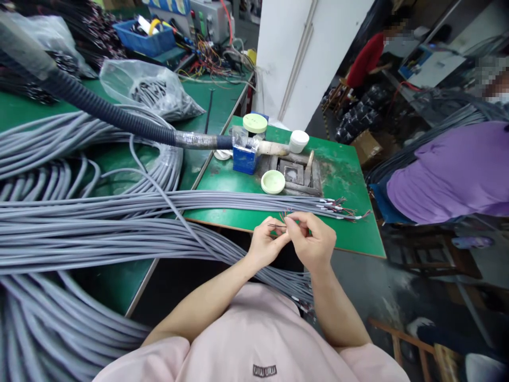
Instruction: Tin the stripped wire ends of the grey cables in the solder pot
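Observation:
My left hand (265, 241) and my right hand (312, 239) meet over the front edge of the green table, fingers closed in pinches on thin coloured wires (283, 216). Orange and dark wire ends stick up between them, and darker ones lie across my left fingers. Just beyond my hands, a row of grey cables (238, 200) lies on the table, with stripped, coloured ends (338, 207) toward the right. Another bundle of grey cables (222, 249) runs below the table edge, passing under my left forearm.
A black hose (139, 127) reaches over the table to a blue box (244, 160). Nearby are a solder pot (293, 174), a pale green dish (272, 182) and a white jar (298, 141). A person in purple (453, 170) is at the right.

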### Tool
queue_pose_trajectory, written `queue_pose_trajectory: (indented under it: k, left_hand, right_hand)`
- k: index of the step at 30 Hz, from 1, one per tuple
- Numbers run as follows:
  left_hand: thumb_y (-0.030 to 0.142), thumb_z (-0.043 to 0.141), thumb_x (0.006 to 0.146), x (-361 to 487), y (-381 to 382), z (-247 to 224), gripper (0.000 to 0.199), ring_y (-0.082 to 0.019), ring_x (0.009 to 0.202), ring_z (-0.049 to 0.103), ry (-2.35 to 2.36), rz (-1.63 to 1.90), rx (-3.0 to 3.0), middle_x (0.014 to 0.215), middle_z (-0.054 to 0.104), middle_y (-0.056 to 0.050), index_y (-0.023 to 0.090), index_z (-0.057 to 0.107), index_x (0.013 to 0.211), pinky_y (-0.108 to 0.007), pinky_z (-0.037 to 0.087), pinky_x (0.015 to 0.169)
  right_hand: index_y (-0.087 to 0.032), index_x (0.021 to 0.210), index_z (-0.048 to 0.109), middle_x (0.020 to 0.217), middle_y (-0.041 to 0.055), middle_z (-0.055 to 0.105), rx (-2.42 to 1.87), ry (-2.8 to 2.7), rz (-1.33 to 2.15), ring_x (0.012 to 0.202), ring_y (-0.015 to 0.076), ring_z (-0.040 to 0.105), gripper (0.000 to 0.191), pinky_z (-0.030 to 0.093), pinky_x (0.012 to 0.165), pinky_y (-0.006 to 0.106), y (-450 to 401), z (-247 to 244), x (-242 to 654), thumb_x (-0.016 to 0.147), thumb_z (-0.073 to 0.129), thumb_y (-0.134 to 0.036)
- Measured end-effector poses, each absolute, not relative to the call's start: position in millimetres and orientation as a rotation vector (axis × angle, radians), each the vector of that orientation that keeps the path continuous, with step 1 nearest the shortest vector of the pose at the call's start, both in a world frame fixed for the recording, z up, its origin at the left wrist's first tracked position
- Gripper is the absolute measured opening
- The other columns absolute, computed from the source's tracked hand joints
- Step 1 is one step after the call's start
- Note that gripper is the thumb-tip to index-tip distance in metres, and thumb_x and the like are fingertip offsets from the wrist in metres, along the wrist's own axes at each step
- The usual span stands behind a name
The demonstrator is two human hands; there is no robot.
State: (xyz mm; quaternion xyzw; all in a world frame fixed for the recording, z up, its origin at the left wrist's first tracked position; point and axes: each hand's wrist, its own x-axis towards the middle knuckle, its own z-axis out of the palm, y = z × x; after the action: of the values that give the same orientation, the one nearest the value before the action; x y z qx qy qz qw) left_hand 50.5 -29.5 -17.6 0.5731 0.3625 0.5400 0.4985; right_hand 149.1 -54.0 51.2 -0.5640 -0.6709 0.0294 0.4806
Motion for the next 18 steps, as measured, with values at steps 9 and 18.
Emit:
queue_pose_trajectory:
  k: [9,18]
  left_hand:
    - [0.033,0.081,0.061,52.8,-34.8,-15.9,0.025,-0.012,0.064,0.06,0.83,1.216,1.055,0.068,0.066,-0.002,0.015,0.065,0.063,-0.026,0.048,0.064]
    - [0.034,0.083,0.059,34.8,-16.7,5.9,0.032,-0.005,0.05,0.055,0.625,1.061,0.541,0.064,0.068,0.0,0.013,0.07,0.08,-0.017,0.047,0.051]
  right_hand:
    - [-0.019,0.071,0.065,0.053,-0.0059,0.049,-1.264,-1.161,0.133,0.043,0.0077,0.041,0.01,0.033,0.042,0.022,-33.9,58.7,184.4,0.079,0.065,-0.025]
    - [-0.028,0.118,0.063,0.111,0.0083,0.066,-0.981,-2.119,-0.088,0.104,0.0218,0.061,0.04,0.053,0.085,0.04,-44.0,28.9,200.6,0.085,0.053,-0.008]
